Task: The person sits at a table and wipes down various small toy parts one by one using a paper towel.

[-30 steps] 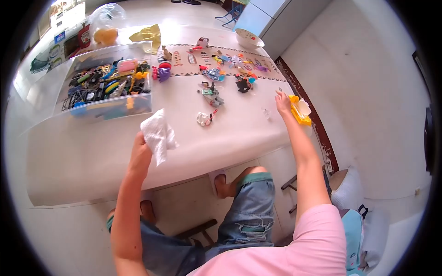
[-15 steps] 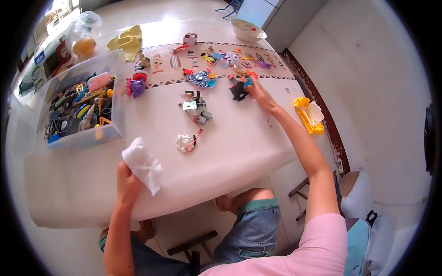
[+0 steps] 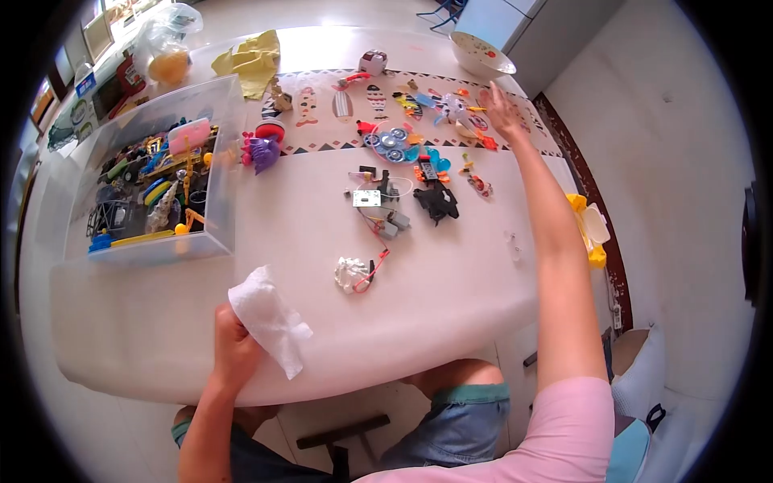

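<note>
My left hand [image 3: 235, 348] is closed round a crumpled white wipe [image 3: 270, 318] over the table's front edge. Far out at the right of the patterned mat [image 3: 310, 143], my right hand [image 3: 505, 119] has its fingers stretched out, with nothing visible in them. Close by on its left lie a white figure toy [image 3: 455, 111] and other small bright toys. Nearer me are a black plastic piece [image 3: 437, 203], a small circuit board [image 3: 367, 199] with wires and motors, and a white piece [image 3: 352, 274] with a red lead. A blue spinner toy [image 3: 392, 143] sits on the mat's edge.
At left stands a clear plastic box [image 3: 221, 221] full of toy parts, with a purple toy [image 3: 263, 155] beside it. Behind are a yellow cloth [image 3: 250, 64], a plastic bag [image 3: 169, 48] and a bowl [image 3: 481, 56]. A yellow wipes pack [image 3: 594, 229] is at right.
My right hand has left the black piece and moved farther back along the mat's right side, its fingers straightening. The black piece now lies beside the circuit board. The view has shifted slightly.
</note>
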`<action>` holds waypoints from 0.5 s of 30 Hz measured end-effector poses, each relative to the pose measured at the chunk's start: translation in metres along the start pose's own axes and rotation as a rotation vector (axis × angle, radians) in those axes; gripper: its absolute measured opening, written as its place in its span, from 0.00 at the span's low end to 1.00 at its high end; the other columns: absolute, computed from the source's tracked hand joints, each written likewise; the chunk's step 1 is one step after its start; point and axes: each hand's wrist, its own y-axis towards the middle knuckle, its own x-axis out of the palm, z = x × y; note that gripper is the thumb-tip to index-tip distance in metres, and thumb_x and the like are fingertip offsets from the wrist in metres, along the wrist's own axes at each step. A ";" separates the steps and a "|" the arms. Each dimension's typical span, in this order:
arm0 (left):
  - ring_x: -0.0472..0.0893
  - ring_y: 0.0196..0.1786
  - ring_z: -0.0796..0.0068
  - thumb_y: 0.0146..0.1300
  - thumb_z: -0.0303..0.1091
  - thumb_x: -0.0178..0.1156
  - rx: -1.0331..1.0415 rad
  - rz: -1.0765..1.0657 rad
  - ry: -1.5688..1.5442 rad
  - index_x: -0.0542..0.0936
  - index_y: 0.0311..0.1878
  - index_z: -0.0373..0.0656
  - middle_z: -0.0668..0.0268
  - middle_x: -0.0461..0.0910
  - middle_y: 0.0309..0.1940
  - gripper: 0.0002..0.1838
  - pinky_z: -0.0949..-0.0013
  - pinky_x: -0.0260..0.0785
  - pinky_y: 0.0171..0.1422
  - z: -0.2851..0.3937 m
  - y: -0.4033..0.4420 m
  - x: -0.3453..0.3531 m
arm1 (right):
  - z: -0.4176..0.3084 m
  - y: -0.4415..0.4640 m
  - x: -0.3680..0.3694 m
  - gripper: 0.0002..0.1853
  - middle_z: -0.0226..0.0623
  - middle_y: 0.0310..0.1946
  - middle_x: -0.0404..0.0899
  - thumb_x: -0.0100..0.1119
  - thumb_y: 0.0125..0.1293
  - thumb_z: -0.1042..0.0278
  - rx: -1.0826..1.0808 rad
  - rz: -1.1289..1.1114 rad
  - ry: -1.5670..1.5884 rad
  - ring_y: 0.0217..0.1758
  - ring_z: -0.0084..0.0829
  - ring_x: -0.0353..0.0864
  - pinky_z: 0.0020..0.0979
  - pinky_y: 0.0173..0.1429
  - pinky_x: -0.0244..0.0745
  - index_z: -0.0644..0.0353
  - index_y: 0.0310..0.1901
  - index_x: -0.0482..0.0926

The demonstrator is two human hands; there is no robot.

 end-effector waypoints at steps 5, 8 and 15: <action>0.75 0.25 0.77 0.46 0.19 0.54 0.028 0.002 0.041 0.76 0.24 0.34 0.66 0.76 0.20 0.02 0.75 0.67 0.29 0.001 -0.001 -0.003 | -0.064 -0.004 0.017 0.25 0.47 0.53 0.65 0.33 0.65 0.47 0.045 -0.305 0.219 0.60 0.41 0.61 0.35 0.63 0.55 0.60 0.52 0.66; 0.76 0.24 0.75 0.45 0.19 0.54 0.029 0.006 0.065 0.75 0.25 0.34 0.64 0.76 0.20 0.03 0.73 0.67 0.30 -0.002 -0.001 -0.004 | -0.084 -0.008 0.034 0.20 0.47 0.49 0.67 0.34 0.64 0.55 -0.022 -0.331 0.380 0.56 0.40 0.64 0.34 0.61 0.57 0.61 0.48 0.68; 0.77 0.26 0.76 0.47 0.19 0.53 -0.007 0.025 0.053 0.75 0.28 0.33 0.64 0.77 0.21 0.04 0.74 0.67 0.30 -0.006 -0.001 0.001 | -0.152 -0.079 0.023 0.26 0.54 0.55 0.61 0.33 0.66 0.49 -0.480 -0.277 0.183 0.59 0.47 0.60 0.39 0.63 0.55 0.66 0.51 0.65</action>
